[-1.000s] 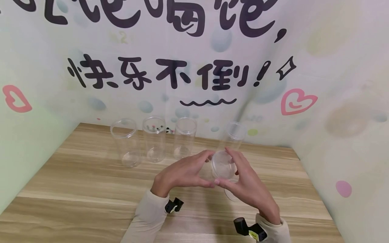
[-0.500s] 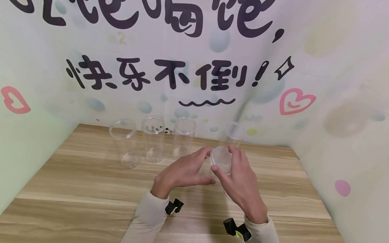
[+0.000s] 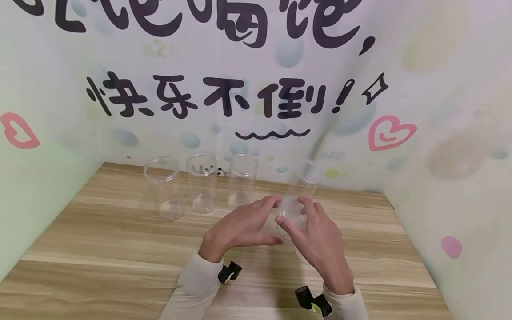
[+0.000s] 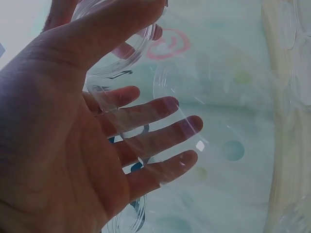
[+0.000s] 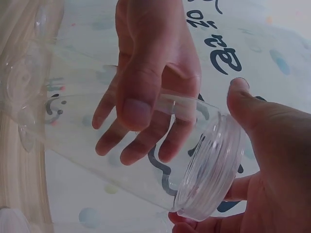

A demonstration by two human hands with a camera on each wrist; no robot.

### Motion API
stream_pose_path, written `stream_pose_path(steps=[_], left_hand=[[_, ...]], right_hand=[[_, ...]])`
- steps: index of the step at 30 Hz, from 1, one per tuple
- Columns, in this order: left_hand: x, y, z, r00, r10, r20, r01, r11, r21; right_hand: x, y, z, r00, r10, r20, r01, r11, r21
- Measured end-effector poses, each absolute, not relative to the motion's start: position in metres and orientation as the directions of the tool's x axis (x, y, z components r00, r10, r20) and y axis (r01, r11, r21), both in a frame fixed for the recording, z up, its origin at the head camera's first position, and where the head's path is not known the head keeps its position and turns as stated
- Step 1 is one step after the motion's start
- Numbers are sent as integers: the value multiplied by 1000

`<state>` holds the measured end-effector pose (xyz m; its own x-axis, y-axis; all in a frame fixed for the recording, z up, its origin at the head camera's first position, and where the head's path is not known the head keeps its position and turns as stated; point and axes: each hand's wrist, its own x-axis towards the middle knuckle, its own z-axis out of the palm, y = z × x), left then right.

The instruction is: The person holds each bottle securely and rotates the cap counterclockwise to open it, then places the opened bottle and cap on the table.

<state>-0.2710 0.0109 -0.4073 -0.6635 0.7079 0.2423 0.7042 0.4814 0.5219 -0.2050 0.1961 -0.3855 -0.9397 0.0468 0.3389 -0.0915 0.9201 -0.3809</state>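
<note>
A clear plastic jar is between my two hands, with its clear round lid at the mouth end. My left hand holds the jar's body, thumb on one side and fingers spread on the other; the fingers show through the plastic in the left wrist view. With thumb and fingers round its rim, my right hand grips the lid. Whether the lid is tight I cannot tell. Part of a clear round edge shows below, mostly hidden by the right hand.
Several clear jars stand along the back of the wooden table: a left one, two in the middle and a right one behind my hands. A printed wall cloth rises behind the table.
My right hand has shifted left and turned on the lid, its thumb now further up the rim. The left hand stays in place round the jar.
</note>
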Motion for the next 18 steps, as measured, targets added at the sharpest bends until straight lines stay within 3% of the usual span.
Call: stream_pose_path(steps=[18], left_hand=[[-272,9,-408,-653,718,241,701,453,550]], right_hand=[[-204,205,-384,-940,-87,331,-235,868,-438]])
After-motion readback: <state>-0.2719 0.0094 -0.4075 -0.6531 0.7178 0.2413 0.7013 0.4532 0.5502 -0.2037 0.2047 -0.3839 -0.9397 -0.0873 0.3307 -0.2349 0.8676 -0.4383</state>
